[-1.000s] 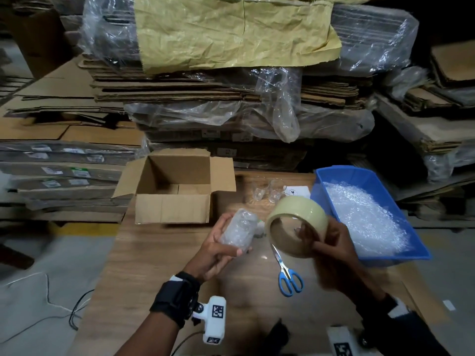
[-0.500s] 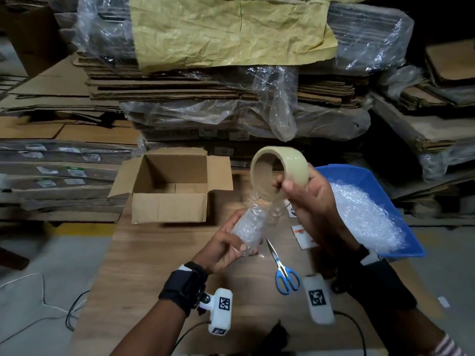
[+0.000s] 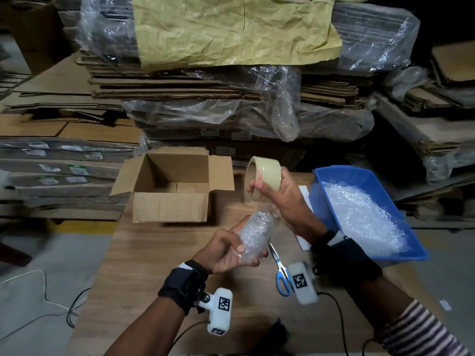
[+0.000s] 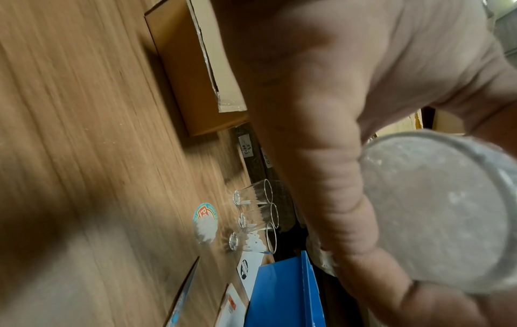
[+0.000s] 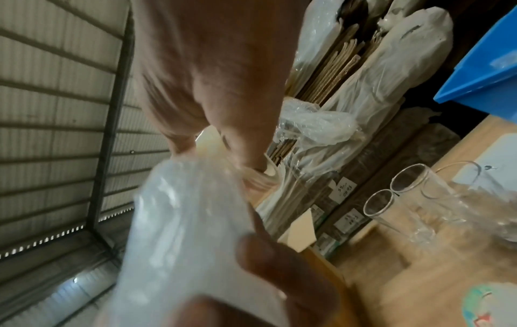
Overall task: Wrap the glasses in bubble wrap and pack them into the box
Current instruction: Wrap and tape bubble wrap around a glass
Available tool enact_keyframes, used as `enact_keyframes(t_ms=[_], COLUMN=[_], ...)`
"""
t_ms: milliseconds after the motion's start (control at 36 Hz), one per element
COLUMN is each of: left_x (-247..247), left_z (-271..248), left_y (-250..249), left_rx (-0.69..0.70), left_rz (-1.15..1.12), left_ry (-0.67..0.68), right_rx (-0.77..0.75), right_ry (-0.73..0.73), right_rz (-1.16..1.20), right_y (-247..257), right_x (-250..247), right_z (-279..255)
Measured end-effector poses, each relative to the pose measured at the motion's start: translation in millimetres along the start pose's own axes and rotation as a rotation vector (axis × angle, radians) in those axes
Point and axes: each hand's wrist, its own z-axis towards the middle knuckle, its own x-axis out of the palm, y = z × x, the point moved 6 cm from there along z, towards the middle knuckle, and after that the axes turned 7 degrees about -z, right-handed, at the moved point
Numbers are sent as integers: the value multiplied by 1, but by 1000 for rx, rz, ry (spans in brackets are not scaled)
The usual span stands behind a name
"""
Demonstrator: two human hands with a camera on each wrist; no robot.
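Bubble wrap [image 3: 359, 214] fills the blue bin [image 3: 318, 181]; the cardboard box [image 3: 169, 206] stands open. Left hand [image 3: 223, 250] grips the wrapped glass [image 3: 257, 232] above the counter [image 3: 154, 253], right hand [image 3: 280, 196] grips a tape roll [image 3: 264, 170]. Three bare glasses [image 4: 254, 194] stand beside the bin, scissors [image 3: 281, 273] below.

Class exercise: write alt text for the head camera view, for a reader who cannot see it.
Over a wooden table, the left hand holds a bubble-wrapped glass while the right hand grips a tape roll just above it. An open cardboard box stands behind, beside a blue bin.
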Motion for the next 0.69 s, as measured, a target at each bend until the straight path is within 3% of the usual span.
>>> enact_keyframes(t_ms=[222,389,528,611,694], left_x=[3,10,10,12,10], left_z=[-7,-9,-11,-11,-10], left_y=[7,8,6,3,-2], left_rx=[-68,-35,-47,-40,-24], left_rz=[-29,58,137,122,108], left_ry=[44,-80,-144,-159,-172], right_rx=[107,280,354,216,-51], right_ry=[-50,-164,-73,-115,8], right_rz=[-231,-300,-703,-884,-853], right_y=[-37,-70,-56,-38,-14], right_x=[-4,-22,-33,-52,-52], right_z=[-2,-5,-6,-4,-11])
